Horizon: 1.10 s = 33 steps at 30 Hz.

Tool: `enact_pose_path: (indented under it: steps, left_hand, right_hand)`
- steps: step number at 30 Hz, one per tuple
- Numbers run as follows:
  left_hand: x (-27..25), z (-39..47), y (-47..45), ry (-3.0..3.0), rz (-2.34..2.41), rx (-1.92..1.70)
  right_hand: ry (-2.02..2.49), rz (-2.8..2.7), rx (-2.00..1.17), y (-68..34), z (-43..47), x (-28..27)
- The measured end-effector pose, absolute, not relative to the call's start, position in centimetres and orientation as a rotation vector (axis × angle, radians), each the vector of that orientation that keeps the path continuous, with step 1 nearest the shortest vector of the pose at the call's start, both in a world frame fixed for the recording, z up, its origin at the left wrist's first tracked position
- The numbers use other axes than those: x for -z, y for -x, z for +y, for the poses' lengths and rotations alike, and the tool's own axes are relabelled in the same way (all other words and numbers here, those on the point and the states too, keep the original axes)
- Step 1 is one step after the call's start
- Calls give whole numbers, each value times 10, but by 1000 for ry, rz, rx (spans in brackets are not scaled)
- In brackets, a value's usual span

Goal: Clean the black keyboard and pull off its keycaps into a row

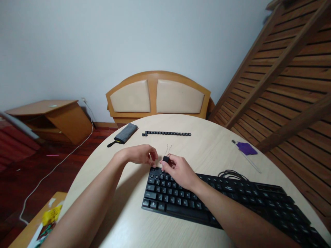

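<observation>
Apparently the job is partway: a neat row of loose keys (168, 133) lies on the smooth, round table (212, 148), while most sit in the black plastic keyboard (187, 213) below the hands. The right hand (181, 170) pinches a blocky black handle (166, 158) with thin, bent wire prongs; the left hand (141, 154) curls nearby, whether gripping anything I cannot tell.

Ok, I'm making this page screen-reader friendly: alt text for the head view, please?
The right hand holds a black-handled wire tool by a black keyboard, the left hand close by; a row of keycaps and a gray pouch lie beyond on the pale table.
</observation>
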<state>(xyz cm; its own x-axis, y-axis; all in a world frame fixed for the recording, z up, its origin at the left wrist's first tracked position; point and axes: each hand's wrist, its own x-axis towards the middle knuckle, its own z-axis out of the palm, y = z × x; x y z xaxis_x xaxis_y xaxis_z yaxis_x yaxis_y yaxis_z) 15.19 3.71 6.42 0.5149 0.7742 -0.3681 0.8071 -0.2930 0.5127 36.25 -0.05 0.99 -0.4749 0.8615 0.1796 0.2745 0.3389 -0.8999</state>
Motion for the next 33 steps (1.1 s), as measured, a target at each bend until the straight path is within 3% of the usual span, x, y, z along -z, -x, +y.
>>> enact_pose_path:
  steps: [24, 33]
  left_hand:
    - [-72, 22, -184, -2176, 1356, 349]
    - [-75, 21, -186, -2174, 1439, 417]
  right_hand:
    - [825, -2168, -1066, -365, -7, -17]
    - [1017, -2315, -644, -369, -3, -17]
